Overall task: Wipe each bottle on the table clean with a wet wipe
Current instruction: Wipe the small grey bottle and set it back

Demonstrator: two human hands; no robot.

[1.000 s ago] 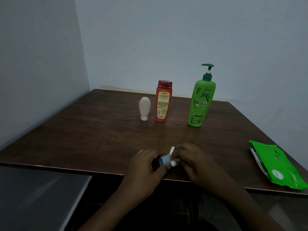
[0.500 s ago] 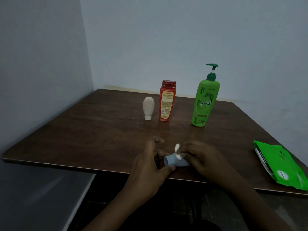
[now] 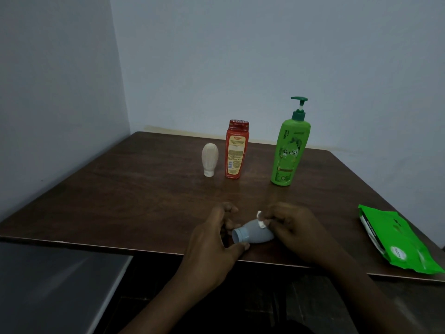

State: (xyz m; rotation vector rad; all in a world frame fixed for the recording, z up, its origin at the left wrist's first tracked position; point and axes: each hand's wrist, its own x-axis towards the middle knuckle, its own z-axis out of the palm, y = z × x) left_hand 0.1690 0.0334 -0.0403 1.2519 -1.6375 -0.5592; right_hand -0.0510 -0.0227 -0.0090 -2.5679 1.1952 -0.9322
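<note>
Lying sideways, grey bottle (image 3: pixel 258 235) — L hand (image 3: pixel 212 239) grips it, R hand (image 3: pixel 297 233) pinches wipe (image 3: pixel 261 220).

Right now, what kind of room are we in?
Probably a plain room in a home, though nothing proves it: a brown table stands in a corner of bare walls, with a red bottle, a green pump bottle and a wipes pack on it.

The left hand (image 3: pixel 212 239) and right hand (image 3: pixel 296 232) are seen bare. Uncovered forearms are shown extending from six o'clock.
</note>
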